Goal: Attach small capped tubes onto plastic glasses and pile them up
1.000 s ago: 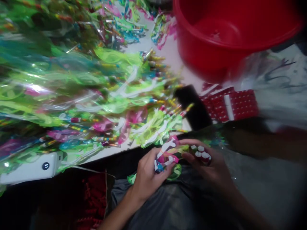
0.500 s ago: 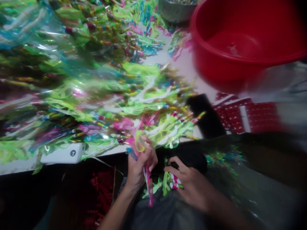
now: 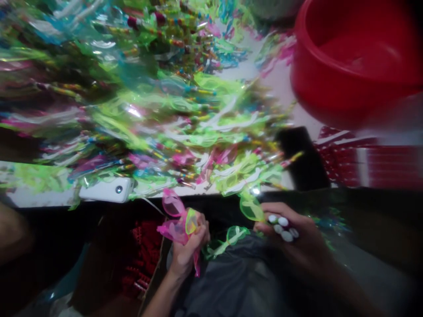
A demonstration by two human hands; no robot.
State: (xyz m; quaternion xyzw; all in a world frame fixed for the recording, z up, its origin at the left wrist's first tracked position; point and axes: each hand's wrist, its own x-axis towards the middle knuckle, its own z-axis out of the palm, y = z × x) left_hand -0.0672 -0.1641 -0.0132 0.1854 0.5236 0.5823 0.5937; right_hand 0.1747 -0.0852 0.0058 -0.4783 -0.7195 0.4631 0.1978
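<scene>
while the left hand [image 3: 188, 246] is closed in a tight fist around translucent pink plastic toy glasses [image 3: 173, 204] with a yellow-green lens, the right hand [image 3: 291, 237] has its fingers pressed together, pinching white-capped sticks [image 3: 282, 226] with a lime-green glasses frame [image 3: 251, 208] just at the fingertips; both hands are at about six o'clock of the view. a second lime-green frame [image 3: 233, 235] lies between the hands. a heap of plastic glasses [image 3: 132, 119] covers the white tabletop [image 3: 284, 92] at ten o'clock, and a red plastic basin [image 3: 350, 57] stands at two o'clock.
</scene>
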